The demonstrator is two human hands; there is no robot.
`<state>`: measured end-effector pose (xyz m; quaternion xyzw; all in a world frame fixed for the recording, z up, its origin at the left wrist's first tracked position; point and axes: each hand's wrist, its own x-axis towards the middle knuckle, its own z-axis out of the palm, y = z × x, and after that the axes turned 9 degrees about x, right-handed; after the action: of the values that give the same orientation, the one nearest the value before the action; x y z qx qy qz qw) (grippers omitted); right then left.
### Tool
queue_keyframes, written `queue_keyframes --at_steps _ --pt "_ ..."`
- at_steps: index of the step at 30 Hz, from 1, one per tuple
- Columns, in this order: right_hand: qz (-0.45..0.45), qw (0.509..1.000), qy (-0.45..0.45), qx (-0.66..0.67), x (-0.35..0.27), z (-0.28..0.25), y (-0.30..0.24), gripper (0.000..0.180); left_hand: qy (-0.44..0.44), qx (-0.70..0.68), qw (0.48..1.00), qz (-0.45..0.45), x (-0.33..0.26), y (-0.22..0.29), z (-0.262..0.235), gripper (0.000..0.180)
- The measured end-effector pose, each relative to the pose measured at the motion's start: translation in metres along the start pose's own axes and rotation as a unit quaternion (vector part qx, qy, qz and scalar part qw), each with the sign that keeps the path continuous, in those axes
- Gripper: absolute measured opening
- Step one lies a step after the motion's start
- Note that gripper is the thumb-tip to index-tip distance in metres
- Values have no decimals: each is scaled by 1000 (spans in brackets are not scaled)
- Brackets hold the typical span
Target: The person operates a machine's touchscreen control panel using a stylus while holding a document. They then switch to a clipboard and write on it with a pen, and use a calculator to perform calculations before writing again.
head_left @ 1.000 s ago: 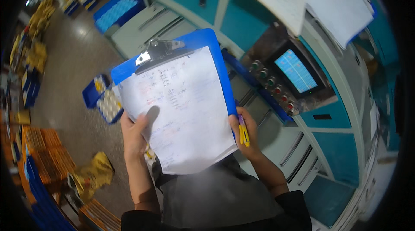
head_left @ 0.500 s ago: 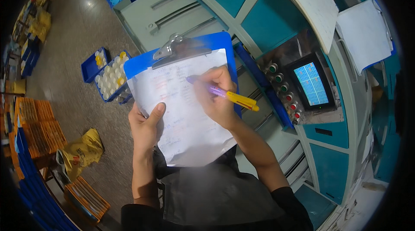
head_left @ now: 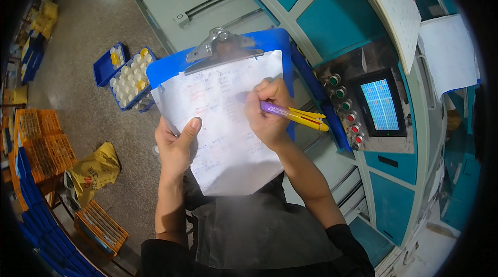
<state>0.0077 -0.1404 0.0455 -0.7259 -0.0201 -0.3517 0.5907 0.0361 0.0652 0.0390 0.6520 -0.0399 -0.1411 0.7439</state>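
Right hand [head_left: 267, 116] pinching purple-yellow pen [head_left: 293, 114], tip pressing on paper sheet [head_left: 223, 126]. Left hand [head_left: 176, 144] clamping blue clipboard [head_left: 171, 67] from below, held in air — unsupported sheet bottom risking flexing, smearing writing; pen slipping possible.

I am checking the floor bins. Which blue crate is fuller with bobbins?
The larger blue crate, nearer the clipboard: white bobbins fill it; the smaller crate holds few.

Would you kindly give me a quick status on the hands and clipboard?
Left hand grips clipboard. Right hand holds pen on paper. Nothing in the way.
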Motion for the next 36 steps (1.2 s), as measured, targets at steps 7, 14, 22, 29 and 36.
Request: queue_keyframes --at_steps 7,14,22,29,36 --pt "-4 1000 -8 -8 -2 1 -2 25 -5 -5 1000 -2 -2 0 -2 48" --pt "-8 1000 -19 -22 -4 -1 -4 25 -1 -29 999 -20 -4 -2 -3 54" --pt "-11 998 10 56 -5 -5 -10 17 -10 -19 1000 -21 -3 -3 -5 55" --pt "-193 939 -23 -285 4 -34 -15 45 8 -11 1000 -18 -7 -1 -2 57" --pt "-163 927 -118 -316 -18 -46 -41 42 20 13 1000 -18 -8 1 3 56"
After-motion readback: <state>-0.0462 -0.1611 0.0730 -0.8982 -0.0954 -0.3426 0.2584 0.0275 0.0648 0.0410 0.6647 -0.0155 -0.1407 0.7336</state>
